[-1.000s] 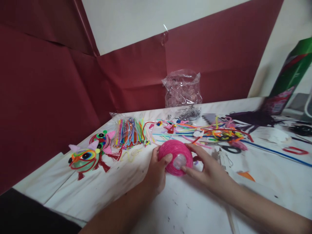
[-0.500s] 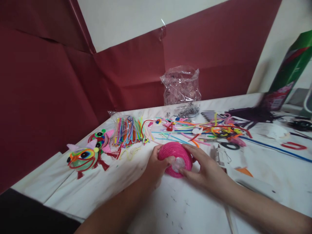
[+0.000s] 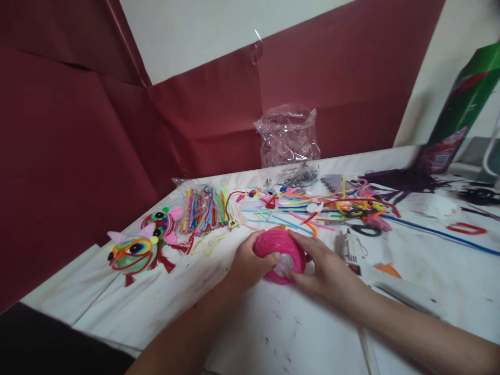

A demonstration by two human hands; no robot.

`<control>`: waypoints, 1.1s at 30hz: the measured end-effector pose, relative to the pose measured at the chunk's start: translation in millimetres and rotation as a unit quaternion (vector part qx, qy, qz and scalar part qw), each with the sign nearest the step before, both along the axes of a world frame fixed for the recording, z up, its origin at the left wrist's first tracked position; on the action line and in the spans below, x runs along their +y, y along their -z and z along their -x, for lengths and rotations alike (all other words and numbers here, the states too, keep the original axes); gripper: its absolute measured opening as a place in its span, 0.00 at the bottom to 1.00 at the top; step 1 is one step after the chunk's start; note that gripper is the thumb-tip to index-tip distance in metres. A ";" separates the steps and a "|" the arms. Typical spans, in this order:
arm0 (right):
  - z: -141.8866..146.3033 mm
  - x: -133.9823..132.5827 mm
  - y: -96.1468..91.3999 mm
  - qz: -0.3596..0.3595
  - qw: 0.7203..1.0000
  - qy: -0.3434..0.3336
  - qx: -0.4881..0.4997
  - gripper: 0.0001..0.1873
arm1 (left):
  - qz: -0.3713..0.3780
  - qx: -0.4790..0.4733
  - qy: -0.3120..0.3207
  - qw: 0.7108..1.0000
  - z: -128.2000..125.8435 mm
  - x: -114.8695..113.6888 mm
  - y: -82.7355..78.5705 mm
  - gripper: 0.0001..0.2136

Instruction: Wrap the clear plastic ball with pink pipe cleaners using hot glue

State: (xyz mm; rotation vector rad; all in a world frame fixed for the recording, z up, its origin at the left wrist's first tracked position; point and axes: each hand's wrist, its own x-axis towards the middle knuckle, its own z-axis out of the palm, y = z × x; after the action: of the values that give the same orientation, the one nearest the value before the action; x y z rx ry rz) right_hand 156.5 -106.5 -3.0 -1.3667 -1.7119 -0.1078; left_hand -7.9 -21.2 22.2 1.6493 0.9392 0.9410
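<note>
Between my two hands sits a round piece wrapped in coils of bright pink pipe cleaner (image 3: pixel 275 245), with a clear plastic centre facing me. My left hand (image 3: pixel 250 263) grips its left side, the thumb resting at the clear centre. From the right, my right hand (image 3: pixel 324 265) holds the other edge, with its thumb near the centre and fingers over the top. The far side of the pink piece is hidden. Right of my right hand lies a white glue gun (image 3: pixel 406 294), partly covered by my forearm.
Two colourful animal-head crafts (image 3: pixel 135 250) stand at the left. Behind are a bag of pipe cleaners (image 3: pixel 205 211), loose pipe cleaners (image 3: pixel 292 211), scissors with black handles (image 3: pixel 366 230) and a clear plastic bag (image 3: pixel 289 138). A green box (image 3: pixel 461 109) leans at right.
Both hands keep their hold on the pink piece, which has tilted slightly. A bit of orange now shows behind its top edge. The view has shifted a little.
</note>
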 end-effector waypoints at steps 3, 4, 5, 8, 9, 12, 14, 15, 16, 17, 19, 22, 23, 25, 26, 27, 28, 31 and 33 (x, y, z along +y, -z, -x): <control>0.9 0.7 0.2 0.000 1.000 -0.002 0.011 0.27 | -0.043 0.056 -0.010 0.997 -0.2 -3.1 -2.8 0.28; 1.3 0.8 -0.4 0.006 1.000 -0.002 0.021 0.27 | -0.057 0.076 -0.016 0.995 -0.2 -3.7 -3.5 0.29; 1.9 0.8 -1.4 0.015 0.999 -0.001 0.032 0.27 | -0.068 0.095 -0.019 0.993 -0.1 -4.0 -4.0 0.30; 3.7 -0.5 -7.9 0.048 0.997 -0.007 0.062 0.23 | -0.074 0.131 -0.006 0.989 1.1 -2.5 -3.6 0.31; 4.1 -1.2 -10.8 0.061 0.996 -0.009 0.068 0.22 | -0.073 0.136 0.002 0.988 1.6 -1.4 -2.8 0.31; 4.0 -2.9 -18.8 0.109 0.990 0.002 0.089 0.22 | -0.073 0.124 0.019 0.989 3.4 2.7 1.9 0.33; 2.7 -2.8 -22.1 0.151 0.982 0.016 0.109 0.26 | -0.070 0.101 0.032 0.992 4.1 5.8 6.3 0.34; 1.7 -2.3 -22.9 0.171 0.978 0.020 0.118 0.29 | -0.065 0.085 0.043 0.993 4.2 7.3 8.4 0.35; 0.6 -1.7 -23.1 0.189 0.974 0.022 0.125 0.32 | -0.060 0.069 0.055 0.994 4.1 8.5 10.2 0.35; -0.5 -0.8 -22.8 0.203 0.970 0.022 0.132 0.35 | -0.057 0.054 0.067 0.995 3.7 9.5 11.7 0.35; -2.8 1.0 -20.9 0.220 0.964 0.025 0.149 0.38 | -0.057 0.037 0.079 0.995 2.5 10.0 13.0 0.35; -5.2 3.4 -16.6 0.228 0.957 0.027 0.179 0.40 | -0.061 0.047 0.068 0.995 0.6 7.3 11.7 0.38; -5.7 4.0 -15.4 0.230 0.955 0.028 0.188 0.40 | -0.061 0.054 0.064 0.995 0.2 5.9 11.0 0.38; -6.3 4.8 -13.9 0.235 0.951 0.030 0.198 0.40 | -0.064 0.067 0.053 0.994 0.1 3.1 9.9 0.39; -6.6 5.0 -13.5 0.237 0.950 0.030 0.201 0.39 | -0.069 0.073 0.047 0.994 0.2 2.1 9.8 0.39; -6.9 5.1 -13.3 0.238 0.950 0.029 0.201 0.39 | -0.075 0.078 0.042 0.993 0.4 1.2 9.9 0.39; -7.3 5.3 -13.0 0.237 0.950 0.028 0.200 0.38 | -0.080 0.082 0.039 0.993 0.6 0.6 10.1 0.38; -9.3 5.6 -11.9 0.234 0.951 0.026 0.199 0.36 | -0.091 0.087 0.036 0.991 0.6 -0.3 10.9 0.38; -10.7 5.9 -11.2 0.230 0.952 0.024 0.200 0.34 | -0.091 0.085 0.035 0.992 0.0 -0.7 10.5 0.38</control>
State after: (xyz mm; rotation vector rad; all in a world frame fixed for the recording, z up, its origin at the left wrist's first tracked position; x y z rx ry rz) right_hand 167.2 -100.7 8.2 -1.6307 -1.4047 0.5411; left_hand -7.8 -21.9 11.7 1.9299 0.9230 0.8695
